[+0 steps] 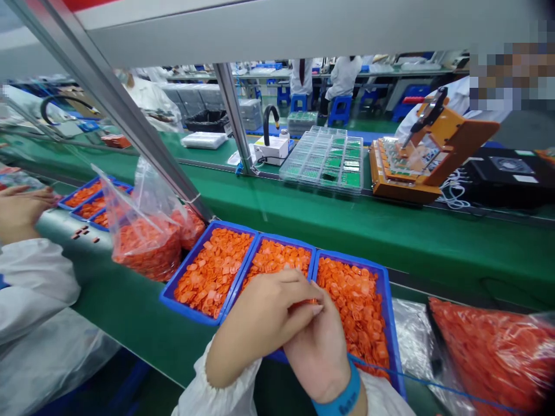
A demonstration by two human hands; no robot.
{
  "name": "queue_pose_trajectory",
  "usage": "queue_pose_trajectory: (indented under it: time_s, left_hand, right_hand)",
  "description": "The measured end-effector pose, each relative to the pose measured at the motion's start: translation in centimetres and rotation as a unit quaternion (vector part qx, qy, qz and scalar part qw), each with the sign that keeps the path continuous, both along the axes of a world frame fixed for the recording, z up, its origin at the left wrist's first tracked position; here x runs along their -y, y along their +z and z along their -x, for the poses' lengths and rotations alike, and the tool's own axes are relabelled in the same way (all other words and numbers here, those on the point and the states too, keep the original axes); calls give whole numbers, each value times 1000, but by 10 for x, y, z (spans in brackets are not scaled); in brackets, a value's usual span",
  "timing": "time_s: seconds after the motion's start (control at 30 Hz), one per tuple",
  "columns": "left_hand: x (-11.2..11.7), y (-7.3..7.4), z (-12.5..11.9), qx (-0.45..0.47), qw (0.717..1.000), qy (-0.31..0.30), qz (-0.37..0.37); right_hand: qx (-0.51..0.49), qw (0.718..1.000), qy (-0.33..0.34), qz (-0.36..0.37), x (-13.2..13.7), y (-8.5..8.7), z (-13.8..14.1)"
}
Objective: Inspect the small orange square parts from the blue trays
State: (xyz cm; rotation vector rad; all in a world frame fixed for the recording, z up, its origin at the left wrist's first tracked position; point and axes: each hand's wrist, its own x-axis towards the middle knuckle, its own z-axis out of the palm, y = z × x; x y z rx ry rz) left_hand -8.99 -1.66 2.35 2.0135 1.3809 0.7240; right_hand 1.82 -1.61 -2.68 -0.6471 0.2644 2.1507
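Bent together, left hand [277, 309] curled across the upturned palm of right hand [314, 346]; cannot tell whether pinching anything. Close by, loose orange pieces [353, 306] in three side-by-side blue trays [191, 312]. On the right wrist, blue wristband [340, 398] with dark lettering, too blurred to read. Farther off, black box [488, 185] with white labels [525, 179], likewise illegible.
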Motion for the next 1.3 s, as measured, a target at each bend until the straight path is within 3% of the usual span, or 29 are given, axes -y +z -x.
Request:
queue_pose_trajectory:
  time_s: [0.13, 0.23, 0.4, 0.5, 0.6, 0.7, 0.8, 0.97, 1.1, 1.3]
  left_hand:
    - [5, 8, 6, 88, 994, 24, -54]
    - [9, 9, 12, 123, 985, 66, -101]
    - [13, 7, 16, 125, 978, 82, -149]
    - [12, 7, 15, 147, 973, 44, -170]
    - [11, 9, 12, 172, 966, 29, -193]
    - [11, 11, 9, 185, 958, 33, -216]
    - [11, 11, 6, 197, 954, 30, -226]
    - [11, 9, -1, 181, 956, 26, -229]
    - [10, 9, -4, 168, 957, 21, -235]
    - [10, 10, -5, 141, 964, 15, -223]
  right_hand:
    - [6, 999, -34, 37, -2, 5, -3]
    - [7, 998, -61, 22, -4, 7, -6]
    - [-82, 992, -29, -95, -2, 20, -20]
    - [-25, 976, 1, -215, -1, 32, -33]
    - [89, 932, 19, -351, 0, 40, -49]
    - [270, 854, 22, -444, 1, 40, -68]
    - [398, 782, 43, -478, 1, 40, -79]
    - [466, 700, 83, -535, -1, 46, -79]
    - [501, 669, 81, -543, -2, 47, -78]
    - [504, 663, 110, -542, -6, 46, -78]
